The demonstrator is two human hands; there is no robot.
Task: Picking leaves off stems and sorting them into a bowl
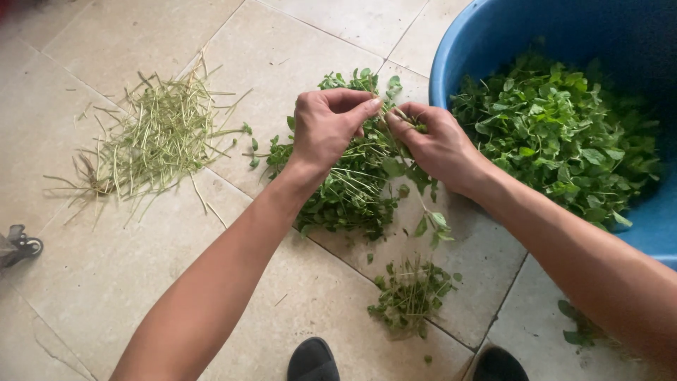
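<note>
Tiled floor fills the frame. At centre, the left hand and right hand both pinch one leafy sprig, which dangles below the right hand. Under them lies an unpicked herb pile. Bare stems are heaped upper left, and picked leaves already fill much of the blue tub, upper right. A small scrap clump sits lower centre.
</note>
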